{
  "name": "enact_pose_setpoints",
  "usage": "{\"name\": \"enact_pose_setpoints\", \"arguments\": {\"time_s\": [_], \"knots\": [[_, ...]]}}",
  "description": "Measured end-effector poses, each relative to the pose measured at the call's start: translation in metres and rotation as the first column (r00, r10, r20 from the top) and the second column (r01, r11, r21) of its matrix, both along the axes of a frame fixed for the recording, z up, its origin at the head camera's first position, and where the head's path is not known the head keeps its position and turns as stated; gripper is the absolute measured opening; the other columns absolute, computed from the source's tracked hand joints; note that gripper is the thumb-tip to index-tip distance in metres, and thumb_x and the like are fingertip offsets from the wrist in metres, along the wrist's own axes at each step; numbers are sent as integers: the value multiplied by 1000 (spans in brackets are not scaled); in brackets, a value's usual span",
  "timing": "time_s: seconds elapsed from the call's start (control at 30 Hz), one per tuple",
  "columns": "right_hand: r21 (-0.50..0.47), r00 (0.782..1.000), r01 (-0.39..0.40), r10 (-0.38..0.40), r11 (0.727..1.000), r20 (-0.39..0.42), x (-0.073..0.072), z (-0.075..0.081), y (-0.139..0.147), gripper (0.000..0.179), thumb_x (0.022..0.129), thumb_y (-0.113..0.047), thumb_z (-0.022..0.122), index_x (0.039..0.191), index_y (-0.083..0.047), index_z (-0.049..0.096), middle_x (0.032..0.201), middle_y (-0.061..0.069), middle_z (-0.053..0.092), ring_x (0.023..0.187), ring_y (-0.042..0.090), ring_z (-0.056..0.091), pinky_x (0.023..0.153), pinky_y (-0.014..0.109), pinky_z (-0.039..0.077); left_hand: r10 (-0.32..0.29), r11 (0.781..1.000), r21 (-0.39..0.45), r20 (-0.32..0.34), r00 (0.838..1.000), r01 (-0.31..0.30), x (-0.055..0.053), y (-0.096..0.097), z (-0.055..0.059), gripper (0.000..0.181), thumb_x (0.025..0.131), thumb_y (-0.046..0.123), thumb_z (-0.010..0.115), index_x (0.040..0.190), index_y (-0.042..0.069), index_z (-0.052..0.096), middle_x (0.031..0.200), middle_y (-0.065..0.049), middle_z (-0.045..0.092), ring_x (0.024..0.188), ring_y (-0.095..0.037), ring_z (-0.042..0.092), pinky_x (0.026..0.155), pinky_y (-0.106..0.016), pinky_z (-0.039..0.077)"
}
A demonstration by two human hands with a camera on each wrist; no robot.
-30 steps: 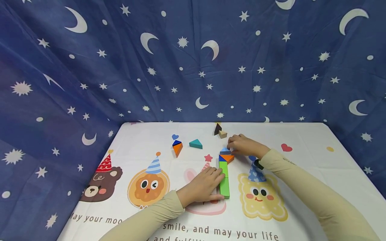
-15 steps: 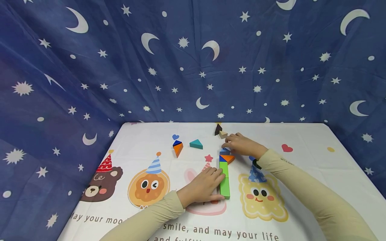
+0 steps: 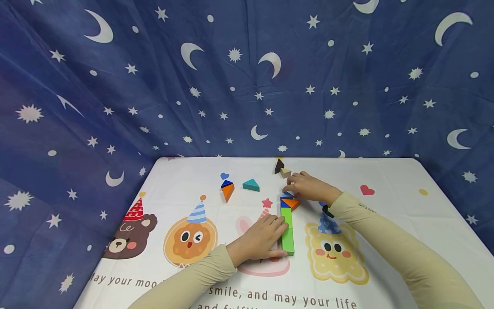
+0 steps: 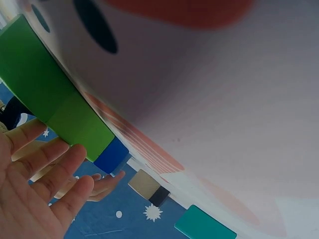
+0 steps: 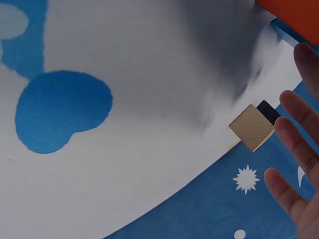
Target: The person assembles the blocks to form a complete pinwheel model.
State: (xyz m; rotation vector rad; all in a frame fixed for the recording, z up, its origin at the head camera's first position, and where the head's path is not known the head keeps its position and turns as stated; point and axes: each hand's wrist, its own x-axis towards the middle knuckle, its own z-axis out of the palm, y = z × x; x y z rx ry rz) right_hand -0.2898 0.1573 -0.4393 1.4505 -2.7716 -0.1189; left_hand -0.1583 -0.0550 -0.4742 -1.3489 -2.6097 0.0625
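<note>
Two green rectangular blocks (image 3: 287,241) lie end to end in a line. Along their left side rests my left hand (image 3: 257,238), fingers extended and fingertips at the green edge; the left wrist view shows these fingers (image 4: 54,174) uncurled. At the far end of the green pair sit a small dark blue triangle block (image 3: 284,204) and an orange triangle block (image 3: 292,204). Just behind them is a light blue triangle block (image 3: 286,195). My right hand (image 3: 311,187) reaches over it, fingertips touching its far side. Its thumb is hidden in the head view.
Behind the right hand stand a dark triangle block (image 3: 279,166) and a natural wood block (image 3: 285,172). A teal triangle block (image 3: 251,185) lies to the left, then another orange triangle block (image 3: 228,192) with a blue one (image 3: 226,183) against it. A starry blue curtain (image 3: 231,107) borders the table.
My right hand has moved slightly left, over the light blue triangle block, which has shifted a little left and closer to the orange and dark blue ones. My left hand stays put.
</note>
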Motion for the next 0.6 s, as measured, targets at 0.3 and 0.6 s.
{"name": "enact_pose_setpoints", "arguments": {"time_s": [0.3, 0.6], "knots": [[16, 1000, 12, -12, 1000, -7, -2, -2, 1, 36, 77, -15, 76, 111, -24, 69, 107, 5, 63, 100, 23, 57, 90, 43, 48, 2, 1000, -5, 9, 1000, -2, 1, 0, 1, 66, 86, 67, 46, 126, 14, 46, 129, -4, 50, 114, -19, 49, 103, -33, 40], [-1, 1000, -14, 14, 1000, -17, -1, -1, 0, 36, 77, -15, 76, 111, -24, 69, 106, 5, 64, 99, 22, 57, 89, 42, 48, -3, 1000, 0, -1, 1000, 3, 0, 0, 1, 66, 85, 67, 45, 124, 14, 47, 128, -4, 50, 113, -18, 49, 103, -32, 40]]}}
